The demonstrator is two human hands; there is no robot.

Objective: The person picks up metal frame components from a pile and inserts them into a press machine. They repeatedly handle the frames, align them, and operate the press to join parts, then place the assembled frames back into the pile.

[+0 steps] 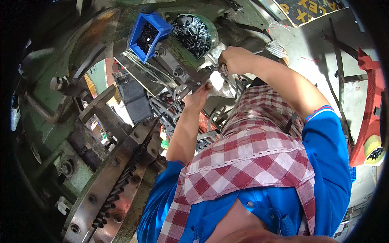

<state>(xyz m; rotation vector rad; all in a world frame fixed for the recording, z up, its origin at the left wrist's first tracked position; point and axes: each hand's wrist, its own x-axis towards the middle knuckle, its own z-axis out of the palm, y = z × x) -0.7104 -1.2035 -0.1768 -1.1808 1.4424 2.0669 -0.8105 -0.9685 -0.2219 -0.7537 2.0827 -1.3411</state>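
Observation:
My left hand [197,97] is at the end of a steel machine block [175,65] with bolts in it. Its fingers look curled together, and what they pinch is too small or hidden to name. Just right of the block, my right hand [235,60] is closed with its fingers bent down and inward. Whatever lies in that grip is hidden by the hand. Beyond the block stand a blue plastic bin [163,25] of small dark parts and a round green tub [214,34] heaped with small metal pins.
On the left, a heavy green machine [52,117] carries a slanted steel rail [95,190] with a row of dark pins. A black box [131,97] sits below the block. At the right are a red metal frame [369,109] and a yellow cup [372,148] of dark parts.

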